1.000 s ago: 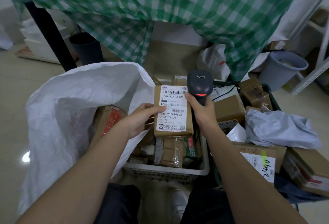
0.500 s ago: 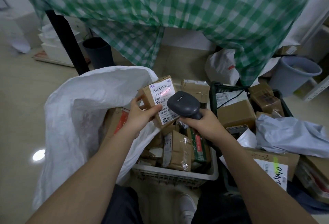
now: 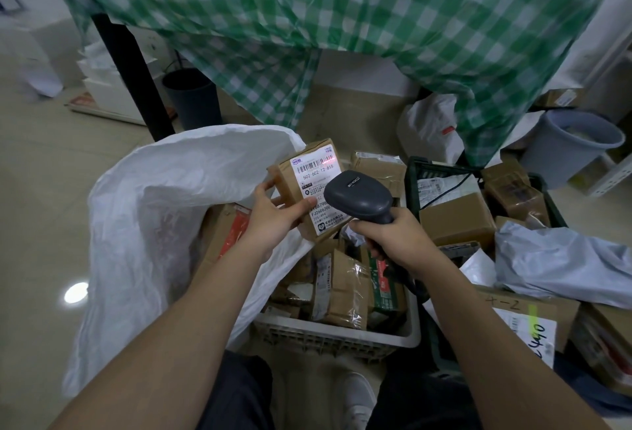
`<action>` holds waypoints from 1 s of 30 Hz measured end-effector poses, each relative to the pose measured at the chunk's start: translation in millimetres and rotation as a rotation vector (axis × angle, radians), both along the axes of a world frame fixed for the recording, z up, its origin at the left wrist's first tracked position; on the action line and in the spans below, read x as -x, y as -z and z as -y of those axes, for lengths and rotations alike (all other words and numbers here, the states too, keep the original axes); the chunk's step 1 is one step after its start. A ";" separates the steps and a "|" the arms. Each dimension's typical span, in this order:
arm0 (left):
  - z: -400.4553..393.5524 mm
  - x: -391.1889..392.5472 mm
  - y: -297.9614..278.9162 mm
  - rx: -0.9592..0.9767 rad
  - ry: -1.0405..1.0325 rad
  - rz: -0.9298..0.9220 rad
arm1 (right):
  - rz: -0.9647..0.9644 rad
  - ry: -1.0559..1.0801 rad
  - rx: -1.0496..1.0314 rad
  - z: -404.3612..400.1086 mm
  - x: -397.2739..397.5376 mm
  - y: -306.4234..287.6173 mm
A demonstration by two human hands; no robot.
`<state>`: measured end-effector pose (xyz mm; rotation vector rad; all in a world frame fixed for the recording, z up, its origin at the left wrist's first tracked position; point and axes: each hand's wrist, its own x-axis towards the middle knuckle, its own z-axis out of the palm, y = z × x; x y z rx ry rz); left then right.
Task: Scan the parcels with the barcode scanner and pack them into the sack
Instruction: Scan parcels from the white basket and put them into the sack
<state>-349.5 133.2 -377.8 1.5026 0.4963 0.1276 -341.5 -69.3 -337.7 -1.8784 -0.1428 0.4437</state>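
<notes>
Parcel: brown cardboard box with white label (image 3: 309, 186), tilted, above white woven sack (image 3: 164, 210) rim
Left hand (image 3: 273, 215): thumb and fingers pinching parcel
Right hand (image 3: 393, 238): fingers wrapped around dark grey barcode scanner (image 3: 359, 195), red line on barcode
White plastic crate (image 3: 342, 335): taped brown parcels
Sack: open, boxes inside

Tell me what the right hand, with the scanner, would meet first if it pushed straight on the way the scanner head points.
Probably the labelled parcel gripped by the left hand: the scanner in the right hand aims at its label. Depth is unclear.

Sack (image 3: 164, 224) left of crate (image 3: 342, 337), parcel (image 3: 307, 186) above crate, scanner (image 3: 359, 197) right of parcel
</notes>
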 end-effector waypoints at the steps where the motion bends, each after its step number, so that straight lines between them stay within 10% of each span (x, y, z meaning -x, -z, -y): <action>1: 0.0 -0.2 0.3 -0.004 -0.001 0.000 | 0.001 0.003 -0.006 0.7 -0.3 0.0; 22: -34.0 43.2 -45.4 0.038 -0.273 0.207 | 0.069 0.216 -0.205 -9.8 6.1 -3.8; 30: -97.1 57.8 -1.4 -0.920 -0.237 -0.196 | -0.006 0.286 -0.187 -20.3 -7.5 15.6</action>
